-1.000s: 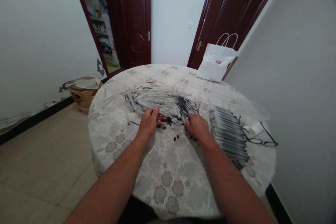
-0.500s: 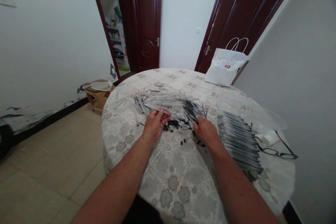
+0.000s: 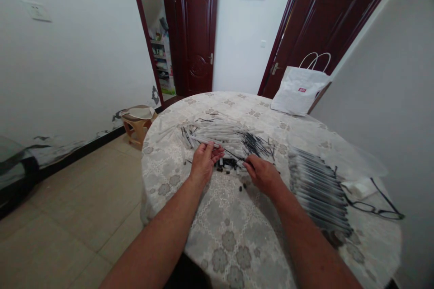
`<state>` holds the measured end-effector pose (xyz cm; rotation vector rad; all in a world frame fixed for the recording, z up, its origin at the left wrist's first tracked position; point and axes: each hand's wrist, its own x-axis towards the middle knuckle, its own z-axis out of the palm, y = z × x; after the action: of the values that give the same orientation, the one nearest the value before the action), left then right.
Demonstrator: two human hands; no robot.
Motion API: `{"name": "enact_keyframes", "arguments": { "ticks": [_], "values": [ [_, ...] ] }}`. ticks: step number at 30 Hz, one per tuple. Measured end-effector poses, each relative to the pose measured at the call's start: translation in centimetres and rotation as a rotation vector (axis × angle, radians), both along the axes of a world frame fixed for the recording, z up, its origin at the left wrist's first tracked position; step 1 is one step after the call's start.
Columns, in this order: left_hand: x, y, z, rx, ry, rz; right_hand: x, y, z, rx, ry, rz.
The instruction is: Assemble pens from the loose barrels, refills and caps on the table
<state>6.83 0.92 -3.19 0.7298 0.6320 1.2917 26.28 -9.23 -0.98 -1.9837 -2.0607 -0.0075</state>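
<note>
My left hand [image 3: 205,159] pinches a whitish pen barrel [image 3: 202,140] between thumb and fingers, with its other fingers spread. My right hand [image 3: 261,170] is closed on a thin dark pen refill [image 3: 233,154], which slants up and left so that its far end is close to the barrel's right end; whether it has entered I cannot tell. Behind my hands lies a heap of pale pen barrels [image 3: 220,127]. A bunch of dark refills [image 3: 254,143] lies just beyond my right hand. Small black pieces [image 3: 229,162] and white ones are scattered between my hands.
To the right, a row of pens [image 3: 318,189] lies side by side on clear plastic. Glasses [image 3: 373,210] rest by the table's right edge. A white paper bag [image 3: 300,90] stands at the back right. A patterned cloth [image 3: 233,230] covers the round table.
My right hand has come away from the refill bunch with one refill, now angled toward the barrel in my left hand. My left hand has kept its hold. The camera view has shifted left.
</note>
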Motion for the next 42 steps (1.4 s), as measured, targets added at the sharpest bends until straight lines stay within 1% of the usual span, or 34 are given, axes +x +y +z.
{"name": "enact_keyframes", "arguments": {
  "ticks": [8, 10, 12, 14, 16, 19, 22, 24, 26, 28, 30, 31, 33, 35, 38, 40, 42],
  "values": [
    [0.1, -0.3, 0.2, 0.051, 0.063, -0.031, 0.2, 0.2, -0.2, -0.02, -0.054, -0.037],
    [0.2, -0.3, 0.2, 0.059, 0.083, -0.038, 0.2, 0.2, -0.1, -0.016, -0.041, -0.038],
    [0.3, -0.4, 0.2, 0.059, 0.103, -0.059, 0.0, 0.1, 0.0, 0.022, 0.006, -0.026],
    [0.5, -0.6, 0.1, 0.05, 0.127, -0.097, -0.3, -0.1, 0.1, 0.082, 0.091, 0.008],
    [0.6, -1.0, 0.1, 0.037, 0.151, -0.163, -0.8, -0.4, 0.2, 0.137, 0.207, 0.064],
    [0.6, -1.6, 0.2, 0.04, 0.186, -0.345, -1.6, -0.7, 0.3, 0.189, 0.41, 0.108],
    [0.4, -2.0, 0.3, 0.048, 0.197, -0.499, -2.3, -0.7, 0.1, 0.197, 0.618, 0.096],
    [0.2, -2.0, 0.4, 0.023, 0.157, -0.526, -2.4, -0.5, -0.2, 0.168, 0.744, 0.084],
    [0.1, -1.9, 0.5, -0.025, 0.082, -0.498, -2.1, -0.3, -0.3, 0.15, 0.805, 0.046],
    [-0.1, -1.5, 0.7, -0.074, -0.002, -0.428, -1.7, -0.1, -0.3, 0.179, 0.733, -0.029],
    [-0.2, -1.1, 0.8, -0.113, -0.065, -0.341, -1.1, 0.0, -0.3, 0.192, 0.531, -0.1],
    [-0.3, -1.0, 0.9, -0.128, -0.083, -0.3, -0.8, 0.1, -0.3, 0.173, 0.412, -0.125],
    [-0.4, -0.7, 0.9, -0.156, -0.098, -0.238, -0.4, 0.2, -0.4, 0.078, 0.205, -0.148],
    [-0.4, -0.5, 0.9, -0.172, -0.098, -0.211, -0.3, 0.3, -0.6, -0.032, 0.08, -0.142],
    [-0.3, -0.4, 0.7, -0.167, -0.103, -0.211, -0.5, 0.3, -1.0, -0.106, 0.018, -0.08],
    [-0.2, -0.4, 0.6, -0.159, -0.105, -0.209, -0.8, 0.3, -1.1, -0.106, 0.005, -0.056],
    [-0.2, -0.4, 0.6, -0.156, -0.104, -0.203, -1.0, 0.2, -1.1, -0.107, -0.016, -0.067]
  ]
}}
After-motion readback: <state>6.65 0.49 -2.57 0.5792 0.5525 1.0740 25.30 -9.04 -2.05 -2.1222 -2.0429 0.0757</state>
